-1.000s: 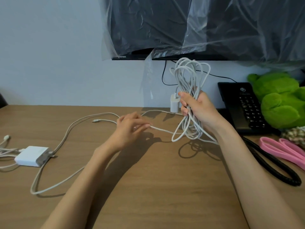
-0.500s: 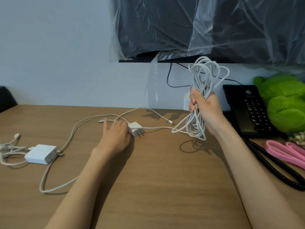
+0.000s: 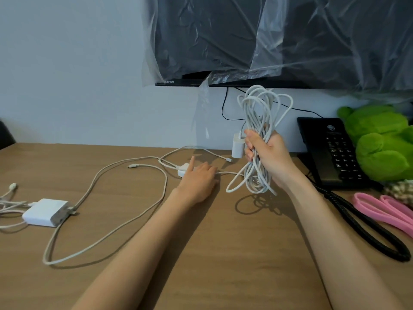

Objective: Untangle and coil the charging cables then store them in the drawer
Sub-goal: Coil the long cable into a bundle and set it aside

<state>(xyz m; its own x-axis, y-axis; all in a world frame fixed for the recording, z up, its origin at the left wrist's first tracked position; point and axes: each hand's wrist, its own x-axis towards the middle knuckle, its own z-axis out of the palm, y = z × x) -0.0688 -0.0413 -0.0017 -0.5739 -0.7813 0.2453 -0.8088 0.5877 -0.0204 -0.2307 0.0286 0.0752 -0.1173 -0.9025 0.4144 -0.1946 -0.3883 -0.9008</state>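
My right hand [image 3: 268,155] grips a bundle of looped white cable [image 3: 259,108] held upright above the wooden desk [image 3: 223,253]. A white charger cube [image 3: 237,148] hangs at the bundle's left side. One strand runs from the bundle down to a small white plug [image 3: 182,170] lying on the desk. My left hand [image 3: 199,180] lies over that plug, index finger stretched out, the other fingers curled on it. A long beige cable [image 3: 93,189] loops across the desk to a white multi-port charger [image 3: 44,212] at the left.
A black desk phone [image 3: 330,153] with its coiled cord [image 3: 357,224] sits at the right, beside a green plush toy [image 3: 380,142] and a pink cable [image 3: 384,211]. A plastic-covered monitor [image 3: 268,41] hangs on the wall. More thin white leads [image 3: 9,195] trail off the left edge.
My left hand let go of the strand it pinched, dropped to the desk and slid right onto the small white plug. The right hand keeps the bundle raised.
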